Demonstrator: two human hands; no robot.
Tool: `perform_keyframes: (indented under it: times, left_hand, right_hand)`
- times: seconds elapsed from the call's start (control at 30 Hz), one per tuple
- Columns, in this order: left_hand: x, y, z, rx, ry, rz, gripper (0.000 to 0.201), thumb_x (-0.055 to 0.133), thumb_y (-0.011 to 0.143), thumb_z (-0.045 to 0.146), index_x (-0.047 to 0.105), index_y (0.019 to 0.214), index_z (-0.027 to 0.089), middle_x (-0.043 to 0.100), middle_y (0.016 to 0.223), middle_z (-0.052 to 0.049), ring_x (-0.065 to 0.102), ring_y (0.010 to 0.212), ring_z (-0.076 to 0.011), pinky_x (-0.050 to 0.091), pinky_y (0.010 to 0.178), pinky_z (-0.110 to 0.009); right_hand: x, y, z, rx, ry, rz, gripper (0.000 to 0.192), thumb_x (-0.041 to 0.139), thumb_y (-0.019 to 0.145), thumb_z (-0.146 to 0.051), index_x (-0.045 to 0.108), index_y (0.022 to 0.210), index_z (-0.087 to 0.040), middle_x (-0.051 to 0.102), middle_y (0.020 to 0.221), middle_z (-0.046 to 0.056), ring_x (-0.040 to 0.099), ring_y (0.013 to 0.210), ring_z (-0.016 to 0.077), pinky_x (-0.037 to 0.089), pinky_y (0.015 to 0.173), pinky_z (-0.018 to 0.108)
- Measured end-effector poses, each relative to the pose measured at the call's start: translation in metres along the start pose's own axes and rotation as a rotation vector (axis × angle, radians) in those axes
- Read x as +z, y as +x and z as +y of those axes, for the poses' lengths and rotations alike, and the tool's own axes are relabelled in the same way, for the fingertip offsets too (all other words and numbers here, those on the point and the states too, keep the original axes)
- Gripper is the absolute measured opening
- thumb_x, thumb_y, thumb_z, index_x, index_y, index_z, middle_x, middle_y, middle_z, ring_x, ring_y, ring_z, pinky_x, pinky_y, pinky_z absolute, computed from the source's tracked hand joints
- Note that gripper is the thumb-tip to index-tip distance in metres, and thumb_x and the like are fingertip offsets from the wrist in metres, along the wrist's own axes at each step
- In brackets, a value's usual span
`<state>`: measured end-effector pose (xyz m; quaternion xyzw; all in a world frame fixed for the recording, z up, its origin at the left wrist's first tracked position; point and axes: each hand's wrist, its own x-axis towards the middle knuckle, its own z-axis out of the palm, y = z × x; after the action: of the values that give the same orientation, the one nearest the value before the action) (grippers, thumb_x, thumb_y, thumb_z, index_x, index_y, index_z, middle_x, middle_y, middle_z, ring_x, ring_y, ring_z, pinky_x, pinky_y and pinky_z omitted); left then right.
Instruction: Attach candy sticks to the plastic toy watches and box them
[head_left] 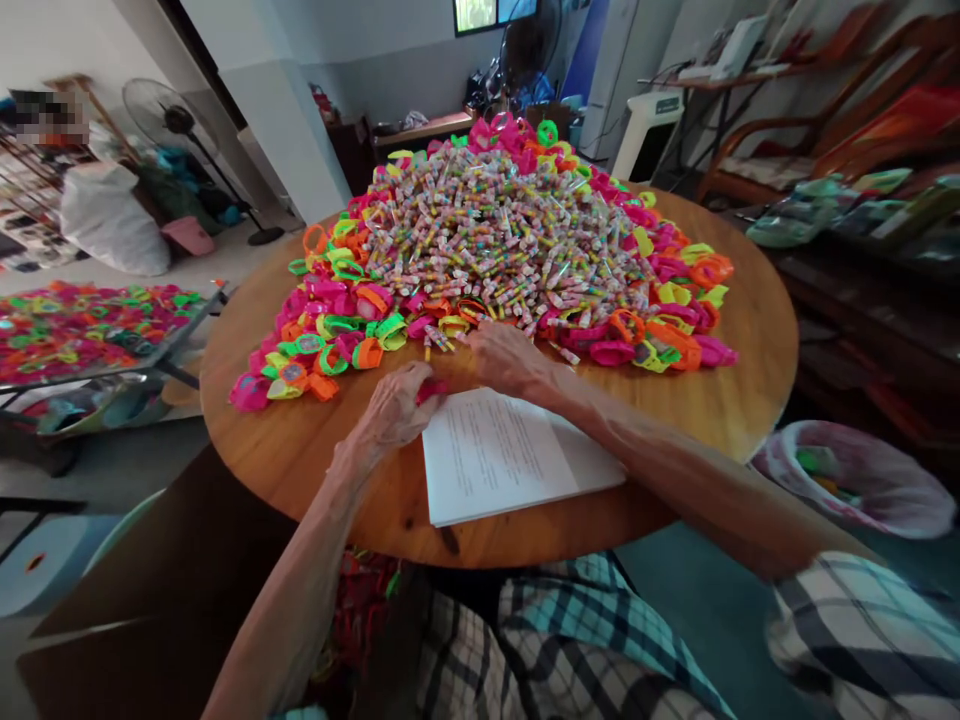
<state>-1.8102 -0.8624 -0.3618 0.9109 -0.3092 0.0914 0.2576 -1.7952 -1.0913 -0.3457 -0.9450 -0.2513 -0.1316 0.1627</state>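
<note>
My left hand point(397, 405) is closed on a pink plastic toy watch point(431, 390), mostly covered by the fingers, just left of a stack of printed paper point(495, 455). Reaching across that stack, my right hand point(504, 355) has its fingers pinched at the near edge of the heap, on a small wrapped candy roll point(463, 339). A large pile of such candy rolls in clear wrappers point(502, 230) covers the middle of the round wooden table point(720, 420). Around it lie many pink, orange, green and yellow toy watches point(307, 345). A few loose rolls point(439, 338) lie between my hands.
A second table at left bears more bright toy watches point(97, 325). A lined waste bin point(855, 475) stands at right. Further back are a standing fan point(180, 120), a white sack point(112, 215), a pillar point(285, 130) and a wooden armchair point(787, 150).
</note>
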Motion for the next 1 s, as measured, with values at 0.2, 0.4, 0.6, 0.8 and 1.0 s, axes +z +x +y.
perform_keyframes:
  times: [0.2,0.4,0.6,0.8,1.0]
  left_hand:
    - [0.002,-0.009,0.002,0.120,-0.128,-0.048,0.013,0.060,0.098,0.022,0.072,0.101,0.018,0.077,0.101,-0.009,0.073,0.095,-0.0227,0.060,0.089,-0.040]
    - [0.008,-0.010,0.003,0.166,-0.153,0.049,0.015,0.059,0.094,0.016,0.073,0.098,0.019,0.079,0.102,-0.008,0.075,0.096,-0.0217,0.062,0.088,-0.036]
    - [0.013,-0.014,0.003,0.189,-0.186,0.077,0.022,0.054,0.090,0.008,0.069,0.103,0.018,0.078,0.106,-0.008,0.075,0.100,-0.0218,0.062,0.088,-0.036]
    - [0.020,-0.019,0.004,0.210,-0.202,0.139,0.019,0.055,0.093,0.008,0.069,0.100,0.019,0.076,0.106,-0.009,0.073,0.102,-0.0218,0.061,0.089,-0.037]
    - [0.024,-0.019,0.003,0.213,-0.184,0.147,0.018,0.056,0.093,0.007,0.068,0.100,0.019,0.075,0.106,-0.009,0.073,0.102,-0.0215,0.060,0.088,-0.036]
  right_hand:
    - [-0.030,-0.059,-0.025,0.009,-0.044,-0.271,0.021,0.054,0.100,-0.017,0.075,0.100,-0.014,0.072,0.092,0.010,0.061,0.078,0.0189,0.033,0.065,0.033]
    - [-0.016,-0.063,-0.033,0.003,-0.098,-0.241,0.029,0.048,0.106,-0.028,0.074,0.111,-0.015,0.069,0.105,0.014,0.060,0.090,0.0237,0.031,0.067,0.036]
    - [-0.005,-0.054,-0.024,-0.016,0.073,-0.220,0.030,0.045,0.107,-0.023,0.072,0.110,-0.013,0.068,0.100,0.011,0.057,0.084,0.0190,0.036,0.074,0.033]
    - [-0.001,-0.055,-0.024,-0.078,0.120,-0.215,0.030,0.043,0.108,-0.021,0.070,0.119,-0.011,0.069,0.106,0.013,0.060,0.092,0.0206,0.040,0.082,0.033]
    - [-0.001,-0.056,-0.024,-0.143,0.041,-0.243,0.030,0.042,0.106,-0.016,0.067,0.121,-0.009,0.068,0.109,0.014,0.060,0.098,0.0233,0.042,0.083,0.035]
